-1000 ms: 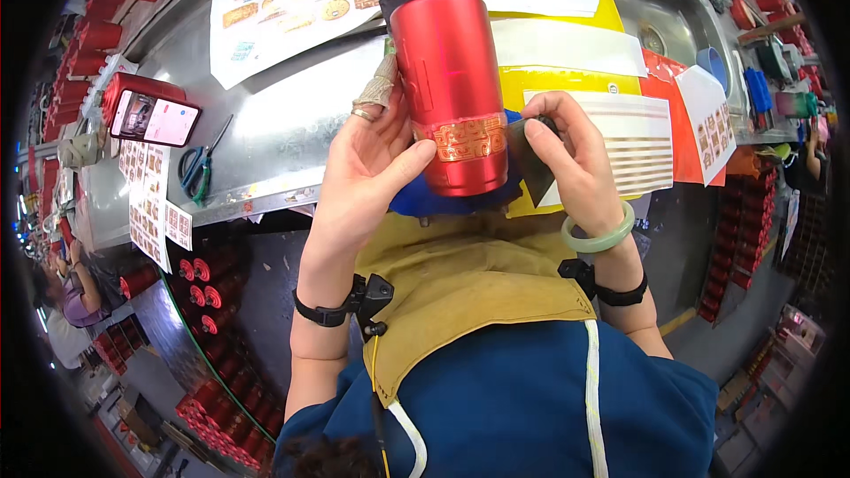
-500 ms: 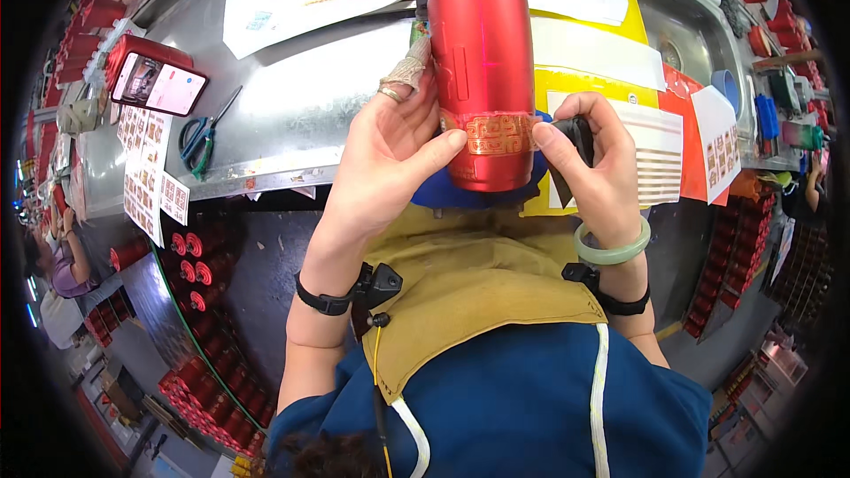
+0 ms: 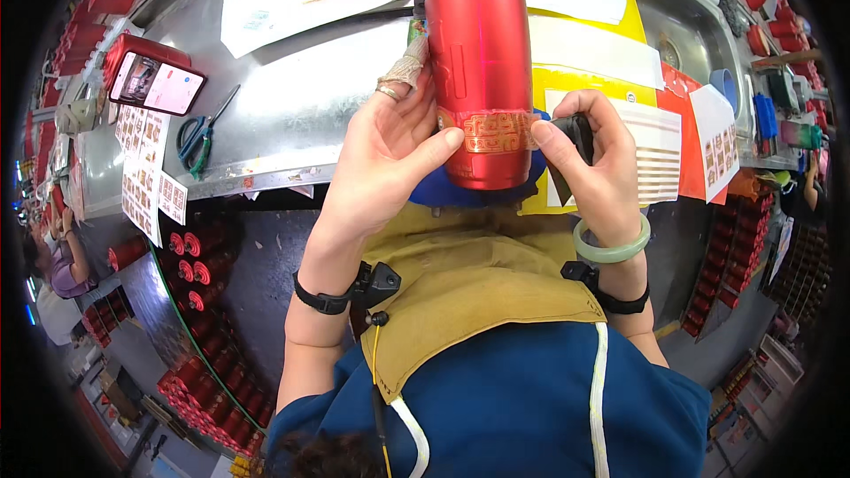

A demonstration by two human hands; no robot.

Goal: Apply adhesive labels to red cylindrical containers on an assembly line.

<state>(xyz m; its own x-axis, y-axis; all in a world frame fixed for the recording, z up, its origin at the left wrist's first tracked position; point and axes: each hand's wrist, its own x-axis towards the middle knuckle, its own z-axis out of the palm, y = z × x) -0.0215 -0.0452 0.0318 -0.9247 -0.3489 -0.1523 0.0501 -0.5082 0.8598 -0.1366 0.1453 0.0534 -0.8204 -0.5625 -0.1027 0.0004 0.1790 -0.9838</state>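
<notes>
A red metal bottle (image 3: 478,44) lies with its neck pointing away from me, its near end over a blue support (image 3: 436,192). Around its lower part runs a gold-patterned decal strip (image 3: 498,133). My left hand (image 3: 385,146) cups the bottle's left side, thumb pressed on the strip's left part and fingers partly hidden behind the bottle; tape wraps one finger. On the right, my right hand (image 3: 598,164) has its thumb at the strip's right end. Its curled fingers hold a flat black piece (image 3: 579,136), whose kind I cannot make out.
A phone (image 3: 158,82) leans on a red cylinder at the left, near scissors (image 3: 197,142) and decal sheets (image 3: 142,159). More printed sheets (image 3: 310,0) lie on the metal bench (image 3: 292,80). A sink (image 3: 677,40) is at the right. Red bottles (image 3: 204,372) stand below left.
The bottle and both hands have shifted very slightly to the left in view. My grip and the strip's place on the bottle look the same.
</notes>
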